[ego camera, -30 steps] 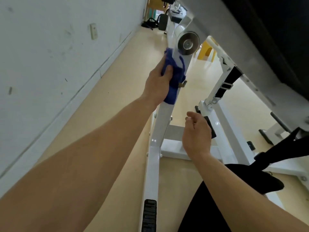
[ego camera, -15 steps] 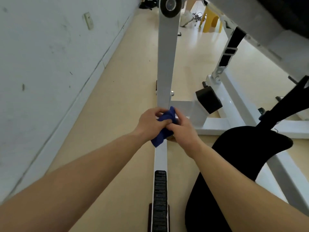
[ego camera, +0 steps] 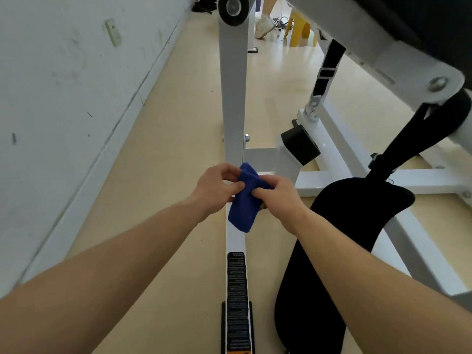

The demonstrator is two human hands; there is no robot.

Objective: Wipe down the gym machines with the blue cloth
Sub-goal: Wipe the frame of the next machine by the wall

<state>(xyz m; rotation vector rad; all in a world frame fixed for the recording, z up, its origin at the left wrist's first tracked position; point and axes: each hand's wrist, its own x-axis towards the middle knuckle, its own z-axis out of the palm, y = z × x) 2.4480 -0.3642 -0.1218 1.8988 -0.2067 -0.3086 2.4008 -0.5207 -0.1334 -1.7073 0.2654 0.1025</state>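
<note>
Soft, bunched blue cloth [ego camera: 244, 200] held up just in front of the long white painted steel bar [ego camera: 233, 98], lower end hanging loose over it. On the cloth's left edge, left hand [ego camera: 217, 190], thumb and curled fingers pinching the fabric; on its right edge, right hand [ego camera: 278, 198], fingers curled tight into the folds. Lower on the bar, nearest the camera, a black printed label strip [ego camera: 237, 297]; at the bar's far end, a round black-rimmed cap [ego camera: 233, 8]. Right of the bar, a black rubber block [ego camera: 301, 144] on the white steel base frame [ego camera: 339, 139], and nearer, a black padded seat [ego camera: 339, 238]. Beneath the bar, smooth cream floor [ego camera: 166, 175]. Left of the bar, scuffed white wall [ego camera: 63, 98] with a pale socket plate [ego camera: 113, 31]. Beyond the bar's far end, to its right, a yellow plastic stool [ego camera: 298, 31] and someone's white shoe [ego camera: 264, 25].
</note>
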